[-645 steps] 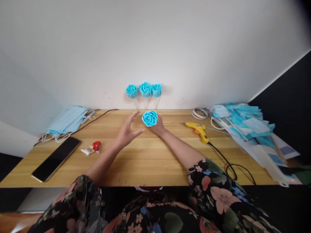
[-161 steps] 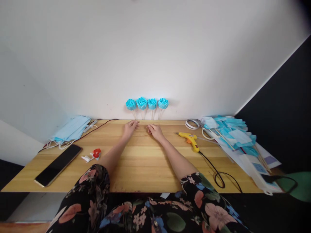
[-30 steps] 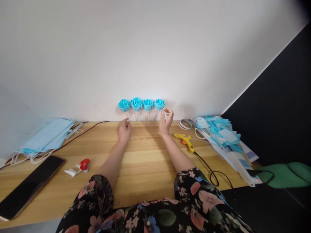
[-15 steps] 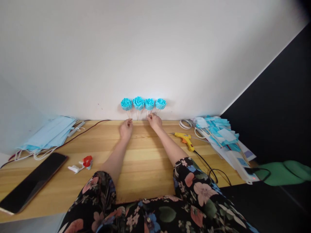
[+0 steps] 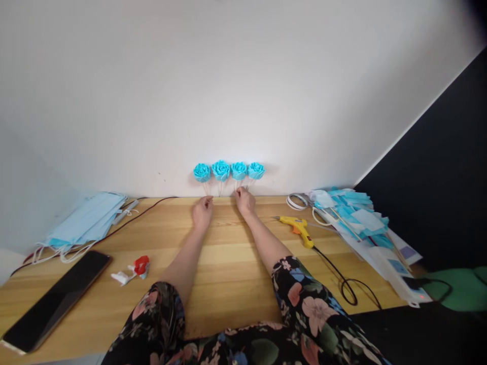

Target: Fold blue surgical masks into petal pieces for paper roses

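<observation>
Roses (image 5: 221, 171) of blue material, four in a row on thin pale stems (image 5: 220, 188), lean against the white wall (image 5: 243, 91) at the tabletop's (image 5: 236, 263) far edge. The left hand (image 5: 202, 213) is at the foot of the leftmost stem, thumb and fingers curled close; whether they pinch it I cannot tell. The right hand (image 5: 245, 201) reaches the stem of the third rose from the left, fingertips drawn together, though their grip is too small to make out. To the right lie a yellow glue gun (image 5: 300, 227) and a pile of blue and white fabric pieces (image 5: 367, 215); to the left, flat face masks (image 5: 85, 219) and a smartphone (image 5: 57, 302).
</observation>
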A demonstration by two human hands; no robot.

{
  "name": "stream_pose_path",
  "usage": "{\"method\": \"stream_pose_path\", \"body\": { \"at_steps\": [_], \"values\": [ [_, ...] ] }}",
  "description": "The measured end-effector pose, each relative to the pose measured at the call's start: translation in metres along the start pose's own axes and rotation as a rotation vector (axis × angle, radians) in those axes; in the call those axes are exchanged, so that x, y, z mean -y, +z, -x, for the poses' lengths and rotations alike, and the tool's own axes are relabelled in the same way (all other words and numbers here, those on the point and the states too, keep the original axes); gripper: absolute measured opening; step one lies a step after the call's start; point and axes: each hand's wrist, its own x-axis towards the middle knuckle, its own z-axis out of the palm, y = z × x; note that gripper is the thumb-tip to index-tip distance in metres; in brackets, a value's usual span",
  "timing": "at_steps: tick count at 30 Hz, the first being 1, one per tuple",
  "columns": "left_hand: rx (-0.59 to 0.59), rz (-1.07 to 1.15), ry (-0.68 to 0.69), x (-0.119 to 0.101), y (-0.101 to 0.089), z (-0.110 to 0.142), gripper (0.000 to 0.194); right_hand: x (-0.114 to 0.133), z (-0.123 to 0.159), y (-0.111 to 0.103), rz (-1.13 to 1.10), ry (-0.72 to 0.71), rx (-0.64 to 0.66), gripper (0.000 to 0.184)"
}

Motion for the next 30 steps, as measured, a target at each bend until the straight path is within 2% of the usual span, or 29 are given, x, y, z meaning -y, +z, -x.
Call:
{"method": "stream_pose_path", "body": {
  "at_steps": [19,30],
  "values": [
    [0.022,-0.057,0.009,-0.003,-0.003,0.001,0.028,-0.005,-0.004,0.007,0.004,-0.019,-0.007,0.024],
    [0.053,-0.100,0.002,-0.007,-0.005,0.001,0.029,-0.003,0.002,-0.005,0.033,-0.068,0.026,0.032]
  ]
}}
